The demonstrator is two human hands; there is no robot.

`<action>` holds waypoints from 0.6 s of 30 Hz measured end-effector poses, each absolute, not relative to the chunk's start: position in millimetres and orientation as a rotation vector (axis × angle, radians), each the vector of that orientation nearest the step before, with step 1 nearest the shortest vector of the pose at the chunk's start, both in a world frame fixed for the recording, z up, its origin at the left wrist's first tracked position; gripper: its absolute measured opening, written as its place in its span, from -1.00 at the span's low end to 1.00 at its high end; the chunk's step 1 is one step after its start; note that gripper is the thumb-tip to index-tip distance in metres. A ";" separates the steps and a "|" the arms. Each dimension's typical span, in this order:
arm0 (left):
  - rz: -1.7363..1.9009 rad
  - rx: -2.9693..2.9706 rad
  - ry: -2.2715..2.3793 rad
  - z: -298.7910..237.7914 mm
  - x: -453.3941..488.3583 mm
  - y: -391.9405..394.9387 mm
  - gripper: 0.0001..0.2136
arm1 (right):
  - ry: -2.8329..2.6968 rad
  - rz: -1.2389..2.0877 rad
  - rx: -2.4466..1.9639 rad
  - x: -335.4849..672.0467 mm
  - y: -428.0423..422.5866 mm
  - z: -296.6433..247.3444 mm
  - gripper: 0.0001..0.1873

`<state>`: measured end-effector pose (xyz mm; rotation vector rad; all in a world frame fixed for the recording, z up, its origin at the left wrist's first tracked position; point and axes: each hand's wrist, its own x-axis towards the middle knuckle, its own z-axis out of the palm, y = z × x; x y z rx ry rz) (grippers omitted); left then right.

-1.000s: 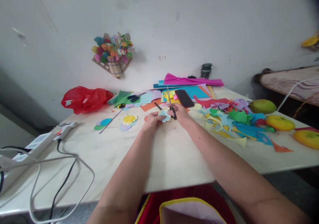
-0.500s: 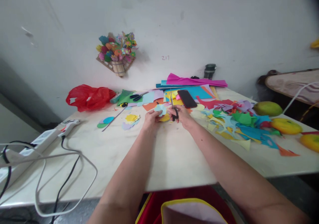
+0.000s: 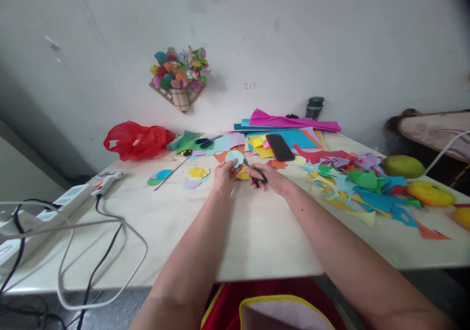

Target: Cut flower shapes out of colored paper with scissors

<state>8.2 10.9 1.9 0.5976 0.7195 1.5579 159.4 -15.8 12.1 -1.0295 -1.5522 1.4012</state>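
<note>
- Fingers of our left hand [image 3: 223, 175] pinch a light-blue paper piece [image 3: 234, 157], how finished we cannot tell; those of our right hand [image 3: 272, 177] grip black-handled scissors [image 3: 261, 173], blades beside it.
- Leftward, our plain-edged discs [image 3: 164, 174] look untrimmed, the yellow scalloped blossoms [image 3: 198, 172] cut.
- Beyond lie coloured sheets [image 3: 301, 140].

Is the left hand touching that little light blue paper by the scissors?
Touching. The head view shows the left hand pinching the light blue paper at its lower edge, with no gap.

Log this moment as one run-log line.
left hand: holding light-blue paper | right hand: holding scissors | beyond right hand: phone | right side of table: paper scraps
</note>
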 end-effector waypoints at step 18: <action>1.524 0.606 0.756 0.7 6.6 12.6 -0.88 | -1.587 1.395 -1.053 161.0 -12.4 8.9 -0.67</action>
